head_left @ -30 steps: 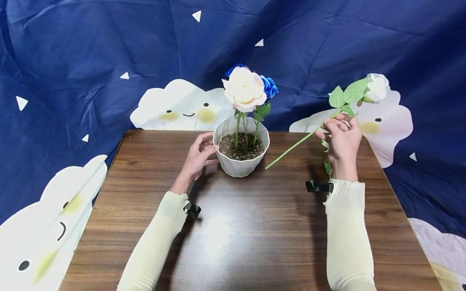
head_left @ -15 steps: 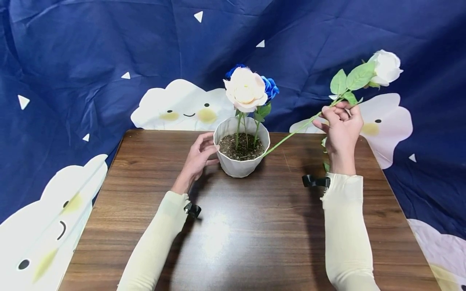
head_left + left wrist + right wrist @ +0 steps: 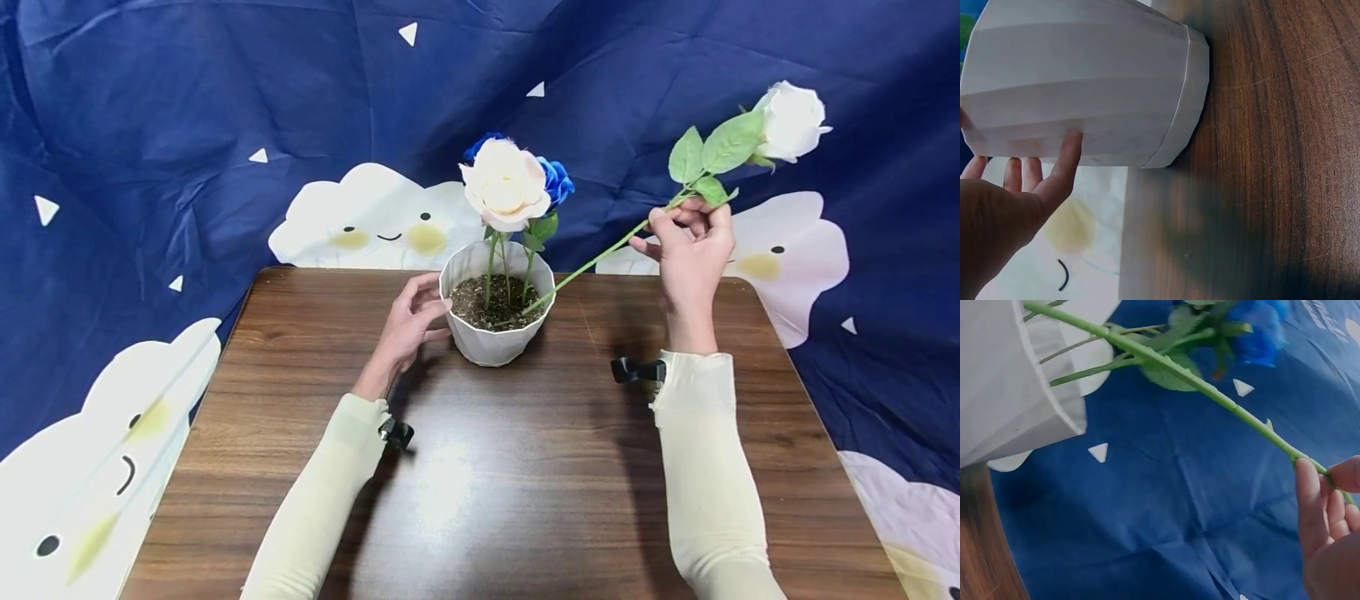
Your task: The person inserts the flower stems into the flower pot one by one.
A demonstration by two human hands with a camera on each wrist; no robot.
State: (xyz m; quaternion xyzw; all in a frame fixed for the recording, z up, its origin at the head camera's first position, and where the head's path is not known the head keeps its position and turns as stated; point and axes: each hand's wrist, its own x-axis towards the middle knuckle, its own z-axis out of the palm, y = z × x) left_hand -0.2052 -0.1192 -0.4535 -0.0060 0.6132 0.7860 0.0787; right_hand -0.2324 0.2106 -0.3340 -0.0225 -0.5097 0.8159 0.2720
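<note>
My right hand (image 3: 690, 258) pinches the green stem of a white rose (image 3: 791, 121) just below its leaves. The rose slants, its bloom up at the right and the stem's lower end over the soil (image 3: 472, 302) inside the white faceted pot (image 3: 495, 346). In the right wrist view the stem (image 3: 1210, 390) crosses the pot's rim, with thumb and fingers around it. My left hand (image 3: 401, 329) rests spread fingers on the pot's left side; the left wrist view shows fingertips touching its wall (image 3: 1079, 56). A pale pink rose (image 3: 504, 187) and two blue roses (image 3: 557, 179) stand upright in the pot.
The pot stands near the back edge of a brown wooden table (image 3: 525, 467). Behind hangs a dark blue cloth (image 3: 225, 92) with white clouds and triangles. Black straps with small devices (image 3: 637, 370) sit at both cuffs.
My right hand has lifted slightly and moved left, raising the bloom. The stem's lower end has gone from outside the pot to over its rim and soil. The left hand has stayed still.
</note>
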